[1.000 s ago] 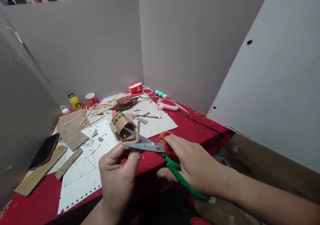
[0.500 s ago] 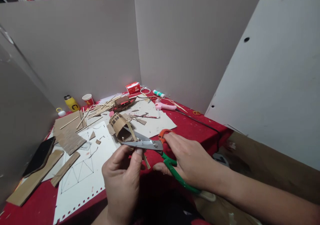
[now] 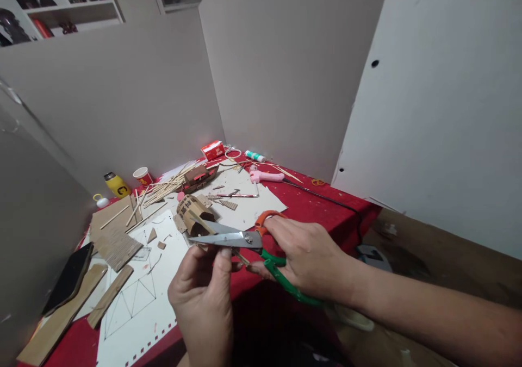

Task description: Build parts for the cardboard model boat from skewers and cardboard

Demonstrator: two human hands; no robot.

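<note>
While left hand (image 3: 202, 296) pinched thin wooden stick (image 3: 204, 229) in closed fingers, right hand (image 3: 308, 255) gripped scissors (image 3: 240, 240) by orange and green handles above red counter (image 3: 322, 206). Blades stood slightly apart around stick, near cardboard roll (image 3: 191, 213). Clean cut likely needed stick held steady, square to blades, seated deep by pivot, left fingertips kept clear.

Yellow bottle (image 3: 116, 184), red cup (image 3: 142, 175), pink glue gun (image 3: 266, 176), black phone (image 3: 68, 278)
</note>
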